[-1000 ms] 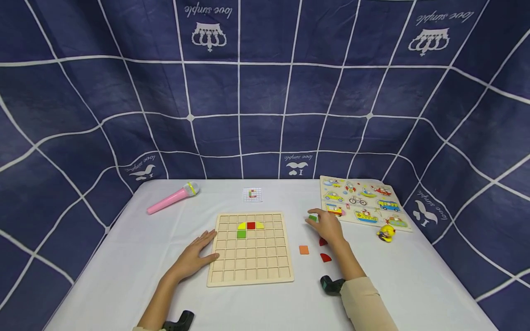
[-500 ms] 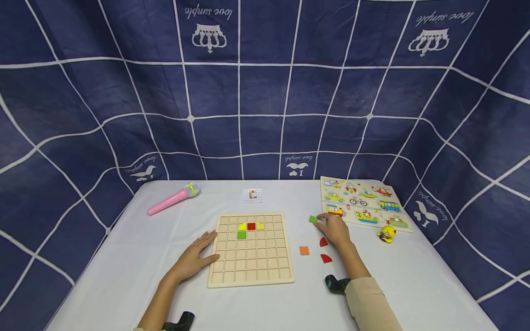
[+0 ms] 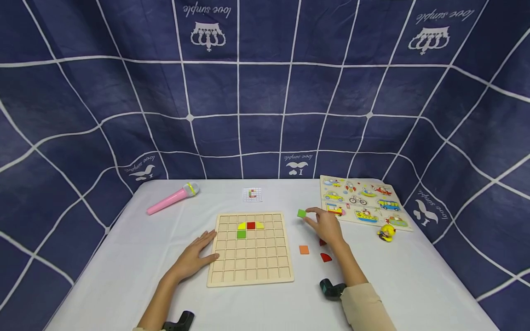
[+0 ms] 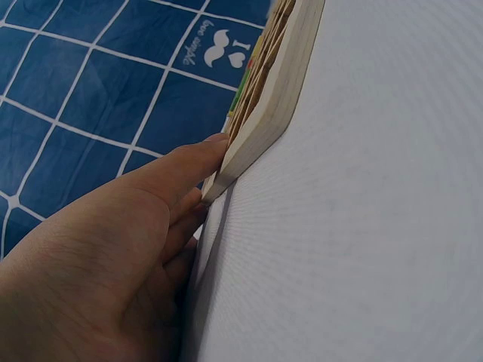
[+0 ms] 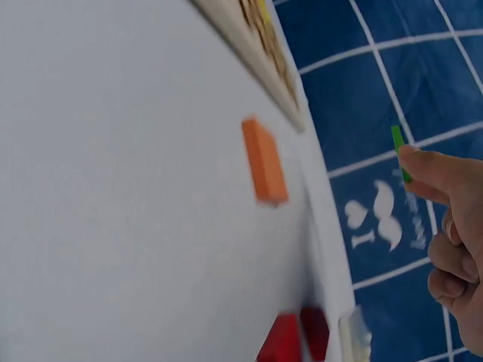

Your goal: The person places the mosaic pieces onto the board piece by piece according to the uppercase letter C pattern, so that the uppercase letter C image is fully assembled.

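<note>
Green tile (image 3: 301, 213), thin and square, now nearer the wooden board (image 3: 262, 263).

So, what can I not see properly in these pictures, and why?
Head view: far red piece, partly hidden by the right hand.
Head view: pattern on the card, too small to read.
Left wrist view: grid board, cut off by the top edge.
Right wrist view: red pieces, blurred, one cut by the bottom edge.
</note>
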`<act>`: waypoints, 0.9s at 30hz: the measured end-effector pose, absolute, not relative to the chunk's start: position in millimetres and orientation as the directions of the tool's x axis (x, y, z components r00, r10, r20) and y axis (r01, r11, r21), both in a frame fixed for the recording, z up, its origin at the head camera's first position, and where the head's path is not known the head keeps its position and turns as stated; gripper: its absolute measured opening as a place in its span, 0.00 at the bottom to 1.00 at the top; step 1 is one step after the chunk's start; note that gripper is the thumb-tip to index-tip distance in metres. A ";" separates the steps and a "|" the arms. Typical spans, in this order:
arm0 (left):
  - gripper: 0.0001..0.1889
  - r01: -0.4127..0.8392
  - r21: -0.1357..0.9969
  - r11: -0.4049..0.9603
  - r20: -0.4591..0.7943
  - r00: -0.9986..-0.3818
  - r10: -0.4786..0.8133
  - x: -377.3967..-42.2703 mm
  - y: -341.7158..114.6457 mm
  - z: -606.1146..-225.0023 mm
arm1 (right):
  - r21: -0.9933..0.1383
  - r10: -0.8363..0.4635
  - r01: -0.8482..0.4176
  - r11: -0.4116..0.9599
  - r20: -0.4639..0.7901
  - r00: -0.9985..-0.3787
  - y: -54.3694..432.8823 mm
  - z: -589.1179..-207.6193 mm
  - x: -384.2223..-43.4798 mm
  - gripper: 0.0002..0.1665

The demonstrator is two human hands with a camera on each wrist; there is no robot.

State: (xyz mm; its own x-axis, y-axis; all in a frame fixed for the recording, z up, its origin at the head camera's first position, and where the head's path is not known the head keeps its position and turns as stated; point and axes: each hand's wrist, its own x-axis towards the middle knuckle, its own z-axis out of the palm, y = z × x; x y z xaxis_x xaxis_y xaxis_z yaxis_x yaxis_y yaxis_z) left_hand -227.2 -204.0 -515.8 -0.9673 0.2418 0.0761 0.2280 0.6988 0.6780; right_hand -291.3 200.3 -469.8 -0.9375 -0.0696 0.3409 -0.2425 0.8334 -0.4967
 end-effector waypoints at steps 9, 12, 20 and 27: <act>0.42 0.220 0.680 0.700 0.070 -0.969 0.237 -227.7 -203.4 -517.0 | -0.435 -0.223 -0.443 0.784 0.468 -0.855 148.1 -454.4 -271.1 0.18; 0.42 0.220 0.678 0.701 0.071 -0.969 0.235 -228.1 -203.2 -517.2 | -0.425 -0.263 -0.474 0.771 0.465 -0.845 128.6 -453.6 -264.1 0.18; 0.41 0.219 0.681 0.699 0.073 -0.970 0.233 -228.0 -203.8 -515.6 | -0.407 -0.353 -0.539 0.737 0.448 -0.821 83.7 -467.0 -255.3 0.18; 0.41 0.231 0.680 0.695 0.083 -0.967 0.241 -227.4 -203.9 -514.9 | -0.425 -0.382 -0.514 0.745 0.359 -0.852 57.1 -483.6 -253.1 0.17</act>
